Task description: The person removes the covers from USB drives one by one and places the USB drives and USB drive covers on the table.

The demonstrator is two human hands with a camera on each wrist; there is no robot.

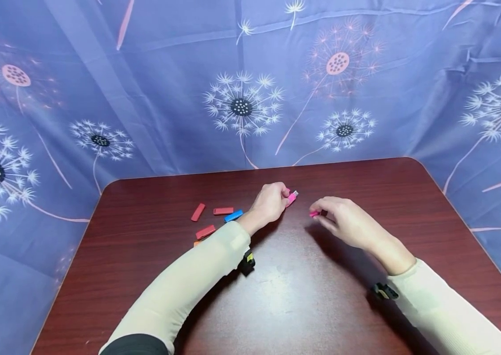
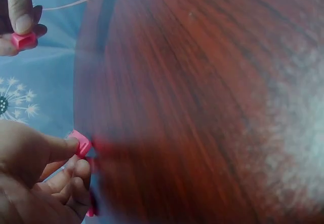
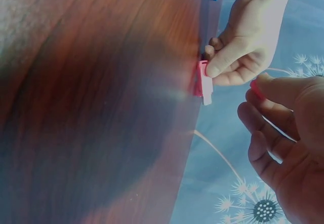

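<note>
A pink USB flash drive (image 1: pixel 292 198) is pinched between the thumb and fingers of my left hand (image 1: pixel 270 201), its metal plug bared and pointing right. To the right, a short distance apart, my right hand (image 1: pixel 347 219) pinches a small pink cap (image 1: pixel 314 214) by its fingertips. The right wrist view shows the drive (image 3: pixel 203 81) in the left hand (image 3: pixel 240 49), with the cap (image 3: pixel 257 88) partly hidden by the right thumb. In the left wrist view, the hollow end of the cap (image 2: pixel 24 41) shows. Both hands are held just above the table.
Left of my left hand lie several flash drives: red ones (image 1: pixel 198 212) (image 1: pixel 223 211) (image 1: pixel 206 231), a blue one (image 1: pixel 233 216) and an orange one (image 1: pixel 196 243) mostly hidden by the sleeve. The dark wooden table (image 1: pixel 410 197) meets a blue dandelion-print cloth (image 1: pixel 166 98) behind.
</note>
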